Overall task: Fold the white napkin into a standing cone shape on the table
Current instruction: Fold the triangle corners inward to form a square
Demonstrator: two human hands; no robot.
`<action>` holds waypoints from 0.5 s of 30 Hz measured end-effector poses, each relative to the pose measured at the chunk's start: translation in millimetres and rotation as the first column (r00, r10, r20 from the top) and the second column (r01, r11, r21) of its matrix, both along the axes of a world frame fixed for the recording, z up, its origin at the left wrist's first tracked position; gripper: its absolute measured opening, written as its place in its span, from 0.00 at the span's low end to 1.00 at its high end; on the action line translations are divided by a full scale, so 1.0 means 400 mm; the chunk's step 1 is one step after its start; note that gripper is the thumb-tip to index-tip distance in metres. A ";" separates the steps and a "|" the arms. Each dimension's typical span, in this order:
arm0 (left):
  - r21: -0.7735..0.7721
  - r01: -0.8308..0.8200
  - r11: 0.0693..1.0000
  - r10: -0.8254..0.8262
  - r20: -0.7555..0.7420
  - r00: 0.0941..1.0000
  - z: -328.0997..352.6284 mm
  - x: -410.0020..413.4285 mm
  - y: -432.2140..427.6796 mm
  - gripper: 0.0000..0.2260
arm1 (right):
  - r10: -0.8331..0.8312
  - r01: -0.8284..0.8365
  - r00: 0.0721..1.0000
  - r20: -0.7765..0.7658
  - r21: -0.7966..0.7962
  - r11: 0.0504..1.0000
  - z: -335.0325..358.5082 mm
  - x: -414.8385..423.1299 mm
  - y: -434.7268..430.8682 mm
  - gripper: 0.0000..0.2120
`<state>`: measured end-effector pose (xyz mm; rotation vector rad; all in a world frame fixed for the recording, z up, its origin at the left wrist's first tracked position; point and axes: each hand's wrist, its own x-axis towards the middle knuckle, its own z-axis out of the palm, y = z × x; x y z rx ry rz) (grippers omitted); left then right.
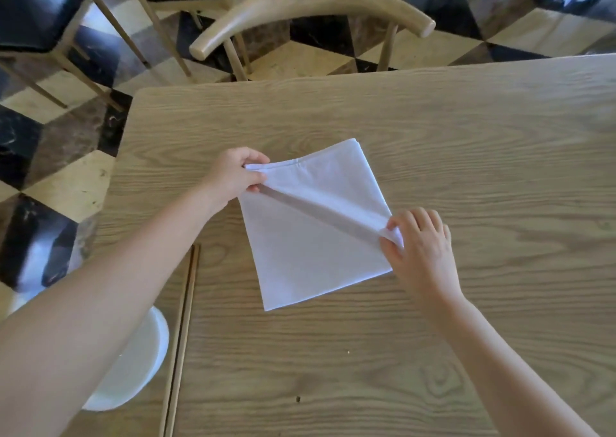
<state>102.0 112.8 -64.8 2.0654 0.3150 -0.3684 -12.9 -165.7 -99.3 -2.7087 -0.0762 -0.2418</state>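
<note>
- Pinches the left corner of the white napkin (310, 239) with the left hand (233, 176).
- Pinches the right corner with the right hand (420, 239), holding up a diagonal fold.
- Leaves the rest flat, mid-table (466, 136).
- Shows a plate (143, 363) and chopsticks (186, 303) at the near left.

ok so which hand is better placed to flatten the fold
Right, probably. The right hand pinches its napkin corner low on the table, ready to slide along the fold; the left hand holds the other corner slightly raised, better as anchor.
</note>
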 end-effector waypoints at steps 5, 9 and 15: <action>0.216 0.064 0.974 -0.093 0.131 0.987 -0.017 -0.012 0.002 0.12 | 0.039 -0.037 0.999 -0.009 0.149 0.988 -0.003 -0.030 -0.040 0.06; 0.271 0.084 0.959 -0.137 0.184 0.973 -0.029 -0.023 -0.001 0.10 | 0.041 -0.044 0.999 0.023 0.151 0.988 -0.018 -0.042 -0.059 0.03; 0.306 0.085 0.948 -0.152 0.203 0.967 -0.035 -0.029 0.009 0.08 | 0.088 -0.094 0.995 0.039 0.212 0.973 -0.025 -0.059 -0.080 0.03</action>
